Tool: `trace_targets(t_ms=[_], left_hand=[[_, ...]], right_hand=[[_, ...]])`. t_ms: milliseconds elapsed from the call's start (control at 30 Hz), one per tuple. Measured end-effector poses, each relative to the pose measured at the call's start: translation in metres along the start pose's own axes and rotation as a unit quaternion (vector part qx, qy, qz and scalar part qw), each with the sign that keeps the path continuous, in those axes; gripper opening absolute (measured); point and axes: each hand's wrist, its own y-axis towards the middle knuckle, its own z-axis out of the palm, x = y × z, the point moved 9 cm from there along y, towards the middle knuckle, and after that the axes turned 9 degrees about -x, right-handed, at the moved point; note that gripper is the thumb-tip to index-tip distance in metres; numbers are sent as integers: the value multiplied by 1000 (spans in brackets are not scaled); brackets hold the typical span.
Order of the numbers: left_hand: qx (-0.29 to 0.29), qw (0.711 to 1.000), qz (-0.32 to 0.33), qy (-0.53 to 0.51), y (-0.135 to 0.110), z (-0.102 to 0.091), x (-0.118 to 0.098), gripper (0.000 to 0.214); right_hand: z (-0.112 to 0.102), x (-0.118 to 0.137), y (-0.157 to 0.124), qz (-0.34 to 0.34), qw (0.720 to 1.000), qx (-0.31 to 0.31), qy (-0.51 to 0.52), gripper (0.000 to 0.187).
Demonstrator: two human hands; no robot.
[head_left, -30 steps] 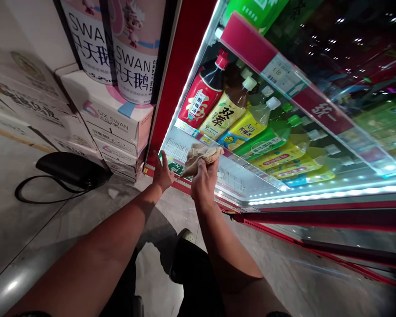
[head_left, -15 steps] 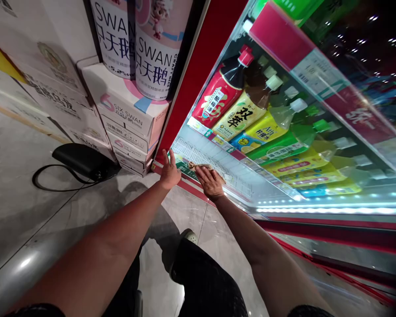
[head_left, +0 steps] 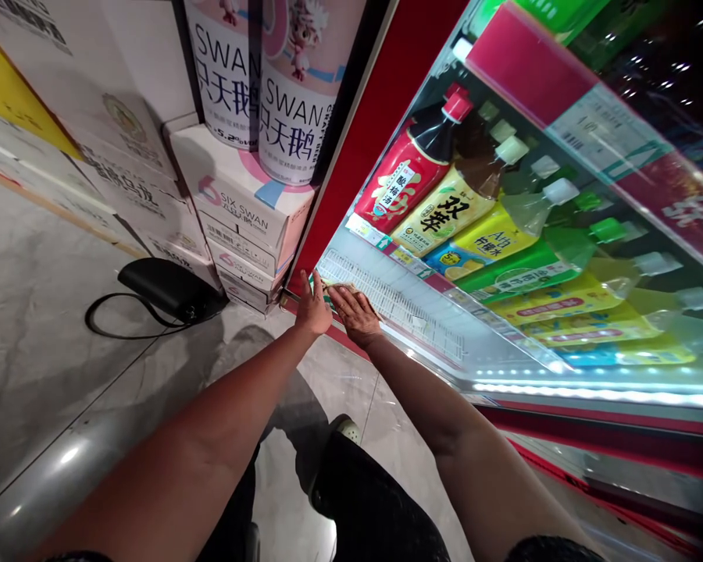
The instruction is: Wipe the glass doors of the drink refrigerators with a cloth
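The left arm (head_left: 211,437) and right arm (head_left: 445,421) reach far and converge; the left hand (head_left: 315,311) has fingers raised, the right hand (head_left: 357,314) lies palm down just beside it.

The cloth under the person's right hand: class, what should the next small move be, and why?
Probably slide the cloth rightward along the drinks cooler's lower front edge: the right hand lies flat over it, its fingertips close to the left hand and the red upright, leaving little room leftward, while the edge runs on to the right.
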Motion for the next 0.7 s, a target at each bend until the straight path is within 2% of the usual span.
trace_targets(t_ms=[100, 300, 533, 700], left_hand=[[-3, 1000, 13, -11, 3, -4, 1, 92], [-53, 996, 47, -61, 13, -14, 8, 106], [-34, 996, -34, -75, 14, -5, 45, 101], [-39, 996, -39, -73, 15, -5, 53, 99]], right_hand=[[6, 5, 12, -17, 999, 31, 33, 57], [-5, 8, 54, 5, 999, 11, 38, 59], [32, 20, 60, 26, 994, 62, 85, 60], [33, 22, 66, 13, 995, 47, 91, 59]])
